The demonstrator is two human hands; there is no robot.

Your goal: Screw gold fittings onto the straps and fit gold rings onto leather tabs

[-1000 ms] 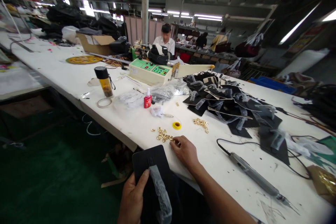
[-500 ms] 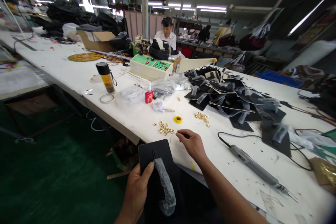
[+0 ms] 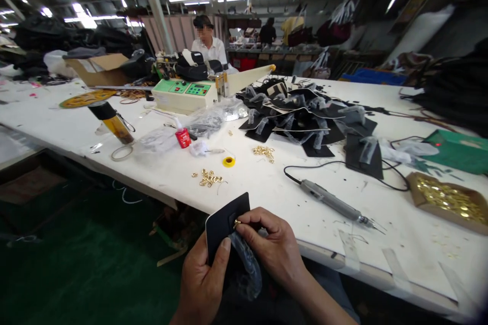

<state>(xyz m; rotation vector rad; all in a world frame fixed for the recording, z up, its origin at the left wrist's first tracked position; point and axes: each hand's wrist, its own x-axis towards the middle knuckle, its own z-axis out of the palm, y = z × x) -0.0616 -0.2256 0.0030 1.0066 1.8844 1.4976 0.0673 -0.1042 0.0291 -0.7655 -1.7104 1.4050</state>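
My left hand (image 3: 206,274) grips the left edge of a black panel (image 3: 224,218), its thumb lying across the front. A plastic-wrapped handle (image 3: 247,264) hangs from the panel's face. Between the thumb and forefinger of my right hand (image 3: 270,244) is a small gold metal fitting (image 3: 237,223), held against the panel at the handle's upper end. Its exact shape is partly covered by my fingertips. Beyond the panel, a pile of gold fittings (image 3: 209,179) lies on the white table (image 3: 259,188), with a yellow tape roll (image 3: 229,162) nearby.
A grey electric screwdriver (image 3: 331,200) lies to the right, its cable trailing behind. Further right is a cardboard tray (image 3: 423,195) of gold pieces. Stacked black panels (image 3: 320,150), a red bottle (image 3: 183,137) and a green-topped machine (image 3: 185,94) stand farther back. A person (image 3: 211,48) sits opposite.
My right hand has come from beside the fittings pile to the panel with a gold fitting. The panel is now tilted more. The view has swung right.
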